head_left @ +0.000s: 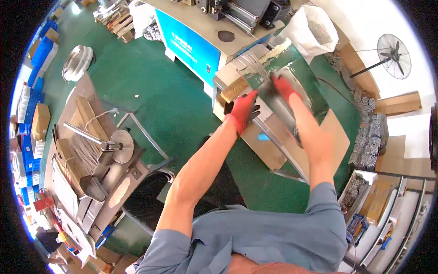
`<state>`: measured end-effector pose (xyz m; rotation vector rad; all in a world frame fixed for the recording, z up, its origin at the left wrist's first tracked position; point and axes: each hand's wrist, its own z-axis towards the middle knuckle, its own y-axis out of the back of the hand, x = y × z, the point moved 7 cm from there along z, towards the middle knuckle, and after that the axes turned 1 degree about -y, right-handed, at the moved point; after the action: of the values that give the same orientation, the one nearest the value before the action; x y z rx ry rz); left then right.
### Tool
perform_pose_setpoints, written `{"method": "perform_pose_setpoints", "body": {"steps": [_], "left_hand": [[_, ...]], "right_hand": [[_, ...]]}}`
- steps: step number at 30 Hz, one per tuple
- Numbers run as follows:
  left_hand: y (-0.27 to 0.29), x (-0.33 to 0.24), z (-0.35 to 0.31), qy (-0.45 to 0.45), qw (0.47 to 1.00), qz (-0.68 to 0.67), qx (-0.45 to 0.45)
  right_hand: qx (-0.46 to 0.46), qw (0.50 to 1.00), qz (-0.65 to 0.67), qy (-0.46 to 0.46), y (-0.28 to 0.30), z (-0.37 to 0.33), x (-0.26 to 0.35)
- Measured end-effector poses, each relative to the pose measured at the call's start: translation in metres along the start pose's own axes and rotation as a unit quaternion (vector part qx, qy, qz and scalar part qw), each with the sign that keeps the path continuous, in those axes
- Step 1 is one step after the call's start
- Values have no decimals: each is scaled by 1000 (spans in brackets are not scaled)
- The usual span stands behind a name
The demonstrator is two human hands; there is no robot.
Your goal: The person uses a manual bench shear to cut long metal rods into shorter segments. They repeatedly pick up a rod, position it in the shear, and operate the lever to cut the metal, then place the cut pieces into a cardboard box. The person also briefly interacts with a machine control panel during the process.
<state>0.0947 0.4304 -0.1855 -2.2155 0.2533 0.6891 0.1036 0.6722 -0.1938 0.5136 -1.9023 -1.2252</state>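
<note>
The work appears to be under way rather than finished, judging by how the materials lie. A fan of thin grey strands (253, 64) spreads loose at the far left edge of a worn green sheet (315, 93), which lies on the tan table (332, 142). Nothing visible binds these strands, and they do not sit squared up in one neat bundle.

The red-gloved right hand (284, 86) is over the sheet, near the strands; it is too blurred to tell whether its fingers are closed on anything. The red-gloved left hand (244, 108) is by the near-left edge of the table, its dark-tipped fingers loosely curled and a little apart, with nothing to be seen between them. Just beyond it is a tan block (235, 89).

More long strands (86, 150) lie on the other table (119, 194) at the left, apart from both hands, so material seems to remain there. Grey patterned bundles (367, 153) are stacked by the wall at the right (whether they are finished pieces or stock, I cannot tell). How much is done in all cannot be judged.
</note>
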Motion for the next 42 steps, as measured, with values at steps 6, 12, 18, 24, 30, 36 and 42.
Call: {"method": "perform_pose_setpoints", "body": {"steps": [6, 12, 18, 24, 30, 36, 42], "left_hand": [[-1, -12, -1, -80, 990, -118, -4], [-2, -5, -1, -126, 984, -123, -37], [-14, -13, -14, -164, 984, 71, 28], [-1, -12, -35, -99, 990, 58, 80], [9, -1, -23, -123, 981, 96, 113], [78, -44, -23, -269, 645, 643, -313], [90, -40, 21, -241, 641, 683, -256]], "right_hand": [[76, 995, 68, 9, -42, -78, 33], [87, 980, 106, 148, -7, -138, 66], [-44, 980, -103, 167, -15, -150, 75], [-103, 965, -155, 184, -6, -163, 86], [-91, 968, -145, 181, -9, -169, 81], [-90, 972, -143, 161, -5, -170, 79], [-74, 976, -150, 141, -3, -173, 87]]}}
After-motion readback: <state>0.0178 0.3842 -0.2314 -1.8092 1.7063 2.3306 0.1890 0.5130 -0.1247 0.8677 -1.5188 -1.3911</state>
